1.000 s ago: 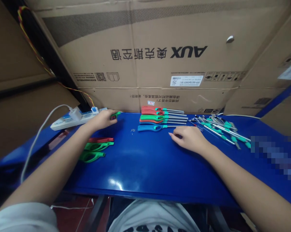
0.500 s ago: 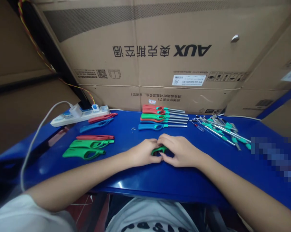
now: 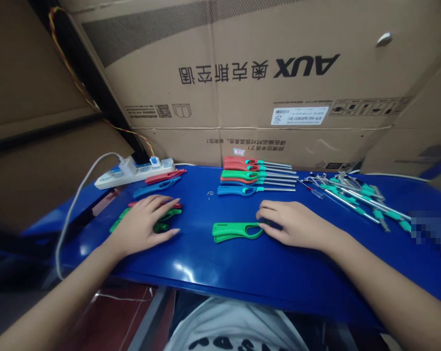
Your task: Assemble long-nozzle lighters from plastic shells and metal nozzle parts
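Observation:
A green plastic handle shell (image 3: 235,231) lies flat on the blue table (image 3: 220,265) in front of me. My right hand (image 3: 295,224) rests at its right end, fingers curled and touching the loop end. My left hand (image 3: 145,224) lies spread on a pile of green and red handle shells (image 3: 167,217) at the left, its fingers stretched flat over them. A stack of finished lighters (image 3: 250,176) with metal tubes lies at the back middle.
A white power strip (image 3: 132,174) with cable sits at the back left, beside a red shell (image 3: 165,175) and a blue shell (image 3: 156,186). Loose metal tubes with teal parts (image 3: 355,197) lie at the right. Large cardboard boxes (image 3: 264,83) wall the table's far edge.
Both hands were together on the green shell at the table's middle. My left hand has moved left onto the shell pile; the green shell now lies flat by my right hand.

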Motion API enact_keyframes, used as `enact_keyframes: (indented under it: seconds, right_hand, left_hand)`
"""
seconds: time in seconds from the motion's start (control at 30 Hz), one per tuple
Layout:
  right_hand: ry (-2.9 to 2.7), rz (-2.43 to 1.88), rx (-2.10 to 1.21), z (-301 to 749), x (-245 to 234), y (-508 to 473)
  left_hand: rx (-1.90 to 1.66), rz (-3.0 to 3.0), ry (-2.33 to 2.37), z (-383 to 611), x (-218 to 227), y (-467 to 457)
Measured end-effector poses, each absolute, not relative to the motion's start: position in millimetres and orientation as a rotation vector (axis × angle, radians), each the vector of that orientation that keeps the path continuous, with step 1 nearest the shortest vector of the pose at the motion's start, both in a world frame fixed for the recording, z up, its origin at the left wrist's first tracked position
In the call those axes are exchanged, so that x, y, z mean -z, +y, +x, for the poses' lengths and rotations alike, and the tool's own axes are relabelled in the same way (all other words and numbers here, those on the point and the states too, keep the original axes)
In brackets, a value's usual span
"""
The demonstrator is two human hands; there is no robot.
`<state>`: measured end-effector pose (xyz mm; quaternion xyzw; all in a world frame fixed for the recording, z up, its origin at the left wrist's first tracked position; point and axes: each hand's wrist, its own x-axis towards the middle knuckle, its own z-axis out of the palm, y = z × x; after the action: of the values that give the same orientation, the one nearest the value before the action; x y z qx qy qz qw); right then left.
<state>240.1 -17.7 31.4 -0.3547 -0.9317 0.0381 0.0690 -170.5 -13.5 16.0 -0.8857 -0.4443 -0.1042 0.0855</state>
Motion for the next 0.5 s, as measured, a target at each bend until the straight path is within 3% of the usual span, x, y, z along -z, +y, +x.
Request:
enact_keyframes:
  seconds: [0.5]
  right_hand:
    - [-2.878, -1.068, -0.199, 234, -28, -20]
  left_hand:
    - [0.377, -2.550, -1.583, -219, -3, 34]
